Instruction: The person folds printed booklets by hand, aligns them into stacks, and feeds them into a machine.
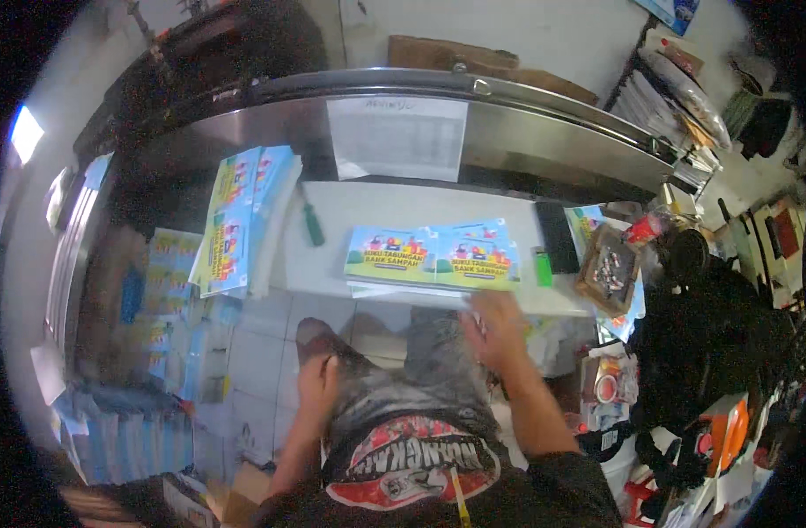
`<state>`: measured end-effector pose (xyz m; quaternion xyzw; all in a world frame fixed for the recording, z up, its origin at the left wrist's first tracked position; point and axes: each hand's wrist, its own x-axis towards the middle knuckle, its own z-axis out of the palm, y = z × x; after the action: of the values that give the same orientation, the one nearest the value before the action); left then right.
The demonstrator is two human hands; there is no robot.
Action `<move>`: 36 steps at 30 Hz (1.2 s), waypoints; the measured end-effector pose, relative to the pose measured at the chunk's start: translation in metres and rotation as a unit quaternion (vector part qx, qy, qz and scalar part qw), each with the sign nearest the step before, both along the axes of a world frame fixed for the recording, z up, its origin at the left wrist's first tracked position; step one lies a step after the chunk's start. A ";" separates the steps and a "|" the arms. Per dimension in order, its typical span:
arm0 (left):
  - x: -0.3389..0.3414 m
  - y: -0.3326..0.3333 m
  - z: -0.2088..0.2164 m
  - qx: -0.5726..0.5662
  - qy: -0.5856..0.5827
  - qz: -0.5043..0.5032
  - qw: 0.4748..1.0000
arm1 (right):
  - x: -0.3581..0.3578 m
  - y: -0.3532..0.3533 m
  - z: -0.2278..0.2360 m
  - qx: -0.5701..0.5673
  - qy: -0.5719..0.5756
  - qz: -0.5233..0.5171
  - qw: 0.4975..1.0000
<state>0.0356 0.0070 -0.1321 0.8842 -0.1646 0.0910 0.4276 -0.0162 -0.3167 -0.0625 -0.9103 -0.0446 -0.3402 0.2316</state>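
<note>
Two printed booklet covers [386,255], blue and green with colourful pictures, lie side by side in a low stack on the white table [319,273]. Just below the table's front edge is my right hand [495,333], nearest to the right-hand cover [478,260]. Motion blurs it somewhat, but its fingers look apart and hold nothing I can see. My left hand [318,380] is over my lap, its fingers curled in, apart from the table. I see nothing in it, though the inner side of the fingers is hidden.
Tall stacks of printed sheets [231,229] stand at the table's left, beside a green-handled tool [312,225]. At right are a green lighter [543,267], a dark flat item [557,238] and a wooden box [609,268] of small bits. A metal rail [544,141] runs behind.
</note>
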 end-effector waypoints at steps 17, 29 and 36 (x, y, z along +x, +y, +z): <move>0.011 -0.018 -0.034 0.047 0.145 -0.102 0.983 | 0.040 0.011 -0.008 -0.138 0.270 -0.007 0.953; 0.031 -0.030 -0.041 0.146 0.218 -0.120 0.957 | 0.046 0.007 -0.004 -0.117 0.276 -0.013 0.954; 0.035 -0.042 -0.037 0.137 0.215 -0.137 0.957 | 0.044 0.008 0.002 -0.147 0.299 0.009 0.943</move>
<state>0.0708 -0.0349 -0.1688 0.9019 -0.1997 -0.1841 0.3357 0.0280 -0.3083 -0.0603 -0.9936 -0.0314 -0.0402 0.1006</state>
